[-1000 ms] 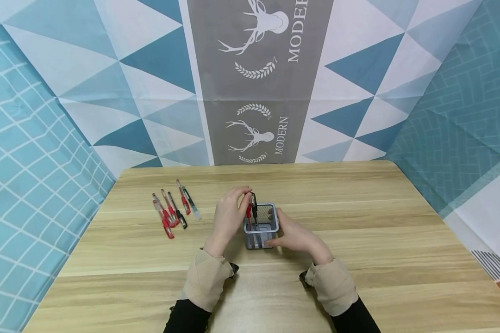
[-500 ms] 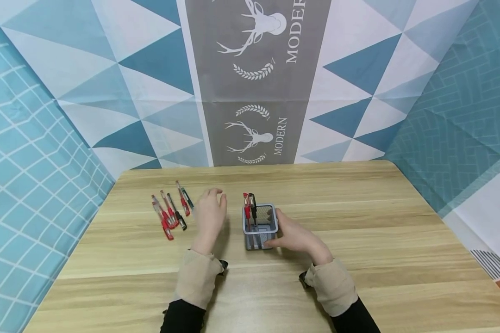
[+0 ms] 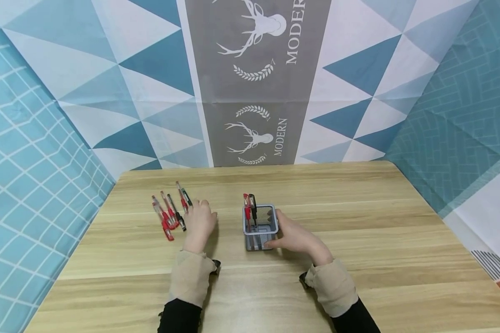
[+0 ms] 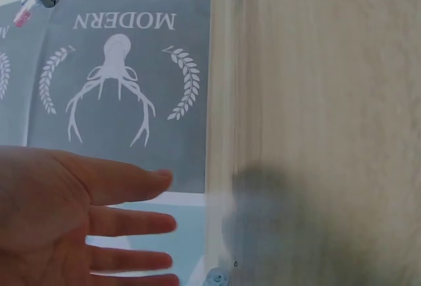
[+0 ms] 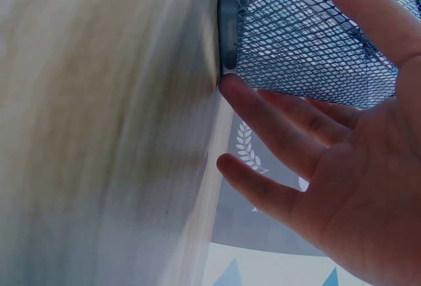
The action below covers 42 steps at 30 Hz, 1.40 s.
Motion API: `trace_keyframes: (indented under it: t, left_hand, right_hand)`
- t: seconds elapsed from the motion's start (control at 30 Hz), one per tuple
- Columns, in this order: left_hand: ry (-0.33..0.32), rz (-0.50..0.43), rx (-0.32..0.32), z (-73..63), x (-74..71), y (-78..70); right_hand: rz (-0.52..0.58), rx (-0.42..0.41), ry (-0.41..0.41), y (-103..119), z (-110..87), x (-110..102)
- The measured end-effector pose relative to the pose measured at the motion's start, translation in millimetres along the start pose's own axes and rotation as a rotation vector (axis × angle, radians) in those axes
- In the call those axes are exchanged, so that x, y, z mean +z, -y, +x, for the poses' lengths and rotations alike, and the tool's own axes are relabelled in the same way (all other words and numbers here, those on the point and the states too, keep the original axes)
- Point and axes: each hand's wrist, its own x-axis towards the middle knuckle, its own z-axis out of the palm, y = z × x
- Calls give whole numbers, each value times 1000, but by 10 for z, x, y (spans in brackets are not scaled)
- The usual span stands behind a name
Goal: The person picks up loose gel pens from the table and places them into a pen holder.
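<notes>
The left hand [image 3: 200,221], fingers extended and holding nothing, partly hides a slim dark-green pen [image 3: 186,196] on the wood-grain tabletop [image 3: 358,208]; the pen looks light, stiff and slick, best pinched mid-barrel. The right hand [image 3: 296,235] holds the square grey metal-mesh holder [image 3: 261,237] between thumb and fingers; it seems light and rigid, safest gripped by its walls.
</notes>
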Motion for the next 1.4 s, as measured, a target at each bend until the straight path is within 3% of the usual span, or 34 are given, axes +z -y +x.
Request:
trace_keyframes:
  t: [0.2, 0.57, 1.0, 1.4]
  left_hand:
    - [105, 13, -39, 7, 30, 36]
    - [114, -1, -60, -40, 60, 69]
    - [45, 37, -45, -15, 65, 90]
    - [-58, 31, 48, 17, 103, 140]
  right_hand:
    - [16, 11, 3, -2, 3, 6]
    - [27, 6, 13, -7, -17, 24]
    - [13, -10, 1, -7, -9, 14]
    - [12, 0, -2, -11, -7, 12]
